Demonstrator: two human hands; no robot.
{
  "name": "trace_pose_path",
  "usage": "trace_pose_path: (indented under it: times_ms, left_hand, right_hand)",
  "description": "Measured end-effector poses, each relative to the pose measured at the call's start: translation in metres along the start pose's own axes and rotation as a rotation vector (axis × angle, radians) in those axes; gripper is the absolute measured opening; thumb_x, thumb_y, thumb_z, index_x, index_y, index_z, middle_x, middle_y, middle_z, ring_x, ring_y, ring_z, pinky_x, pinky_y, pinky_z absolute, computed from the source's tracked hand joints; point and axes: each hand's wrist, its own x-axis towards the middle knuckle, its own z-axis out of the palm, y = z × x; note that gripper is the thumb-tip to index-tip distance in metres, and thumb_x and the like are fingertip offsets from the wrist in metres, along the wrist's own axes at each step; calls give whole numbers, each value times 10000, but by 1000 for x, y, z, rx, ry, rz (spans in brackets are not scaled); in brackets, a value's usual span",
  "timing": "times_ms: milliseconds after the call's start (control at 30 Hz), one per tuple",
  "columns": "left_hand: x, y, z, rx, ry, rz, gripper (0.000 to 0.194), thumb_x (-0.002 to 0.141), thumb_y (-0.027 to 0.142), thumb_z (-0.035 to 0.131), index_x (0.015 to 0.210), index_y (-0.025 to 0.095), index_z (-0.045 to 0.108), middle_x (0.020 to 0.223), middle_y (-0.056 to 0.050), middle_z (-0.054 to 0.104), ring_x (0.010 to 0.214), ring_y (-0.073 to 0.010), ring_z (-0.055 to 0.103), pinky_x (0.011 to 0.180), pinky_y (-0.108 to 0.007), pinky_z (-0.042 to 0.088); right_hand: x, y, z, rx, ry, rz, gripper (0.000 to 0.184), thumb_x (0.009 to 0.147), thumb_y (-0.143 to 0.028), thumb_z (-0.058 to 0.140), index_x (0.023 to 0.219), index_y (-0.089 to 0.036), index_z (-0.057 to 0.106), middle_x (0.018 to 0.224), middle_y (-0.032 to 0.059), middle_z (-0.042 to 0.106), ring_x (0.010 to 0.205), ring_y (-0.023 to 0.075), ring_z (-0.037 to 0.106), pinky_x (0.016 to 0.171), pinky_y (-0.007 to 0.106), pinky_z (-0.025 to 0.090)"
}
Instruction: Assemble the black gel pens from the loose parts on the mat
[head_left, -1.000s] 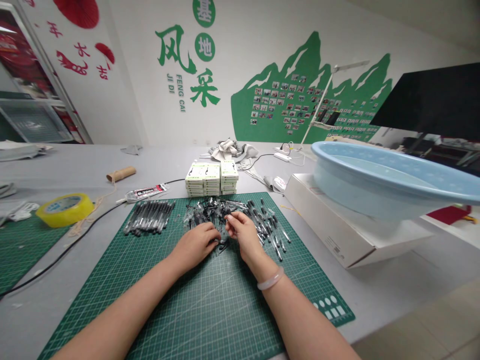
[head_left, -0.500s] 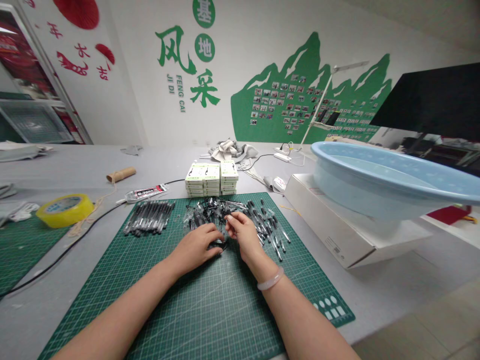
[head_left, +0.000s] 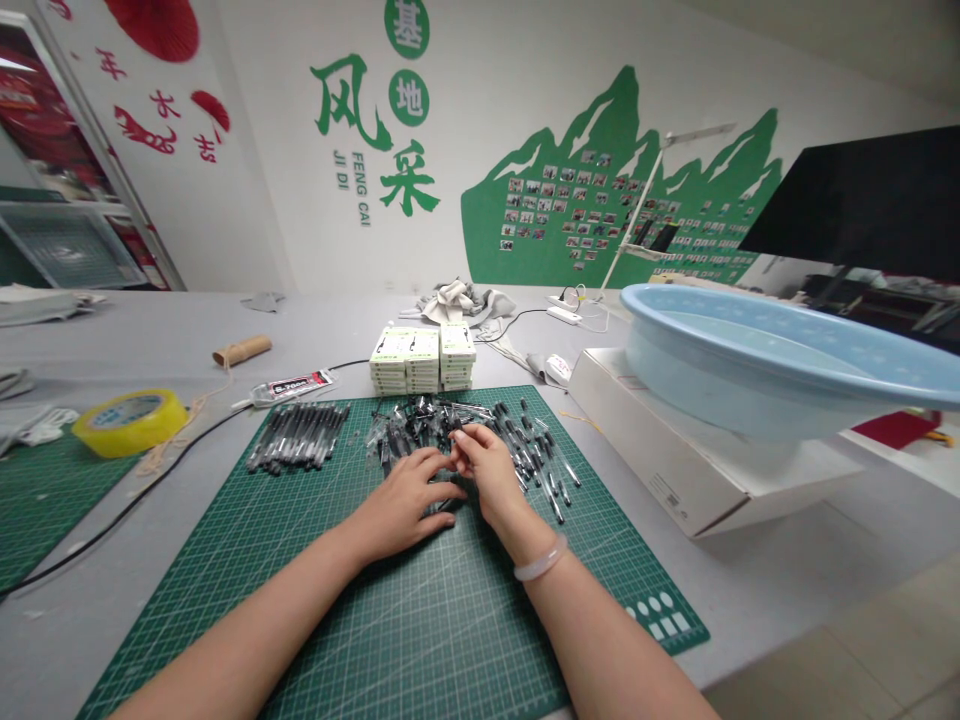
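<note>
A heap of small black and clear parts [head_left: 420, 425] is lying in a loose tangle near the far edge of the green cutting mat [head_left: 420, 620], just in front of both hands. The right hand [head_left: 491, 475] is bringing its thumb and index finger together in a closed pinch, seemingly gripping a small dark piece [head_left: 455, 434]. The left hand [head_left: 405, 505] is hovering or resting low beside it, fingers parted and thumb spread; whether they are touching anything underneath is hidden.

Handling such slight pieces well is probably calling for a light fingertip pinch, with the left fingers steadying nearby pieces rather than sweeping the tangle, since smooth plastic is likely to be slipping and rolling.

To the right, loose pens [head_left: 540, 455] are lying scattered at mixed angles, slim clear barrels showing dark ends. To the left, a row of pens [head_left: 300, 437] is lying packed side by side. Behind the mat, flat white-and-green card boxes [head_left: 405, 360] are standing in neat stacks on the smooth grey tabletop [head_left: 337, 320]. Farther right, a glossy light-blue plastic basin [head_left: 697, 395] is sitting on a white cardboard box [head_left: 637, 440]; at far left, glossy yellow tape [head_left: 133, 445] is lying in a thick roll.
</note>
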Motion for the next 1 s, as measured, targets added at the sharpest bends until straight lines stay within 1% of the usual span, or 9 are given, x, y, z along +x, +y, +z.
trace_pose_path:
  times_ms: [433,633,833,1000]
  left_hand:
    - [-1,-11,8,18,85,3,211,863,275,574,1063,277,642,1221,-54,556,1208,-246,419,1029,-448,362]
    - [-1,-18,12,23,122,22,183,881,262,551,1032,274,654,1198,-49,574,1208,-240,426,1020,-437,373]
    - [0,-13,9,-53,156,46,171,898,275,530,1000,264,667,1155,-45,595,1176,-218,449,1021,-406,382]
    - [2,-15,4,-109,214,-4,202,916,256,492,1020,250,665,1093,-48,621,1101,-192,506,991,-377,407]
  right_hand:
    - [0,0,-1,-9,-7,0,240,706,-359,680,808,-168,579,569,-41,555,471,80,443,459,212,288]
    - [0,-1,0,-17,-13,-6,237,704,-362,678,798,-168,579,562,-38,554,468,83,440,459,216,289]
    - [0,-1,0,-18,-2,-2,250,695,-373,686,800,-171,584,561,-38,557,469,87,442,463,219,287]
    - [0,-2,0,-23,-2,-3,251,694,-375,687,790,-169,581,565,-35,563,472,87,445,466,217,284]
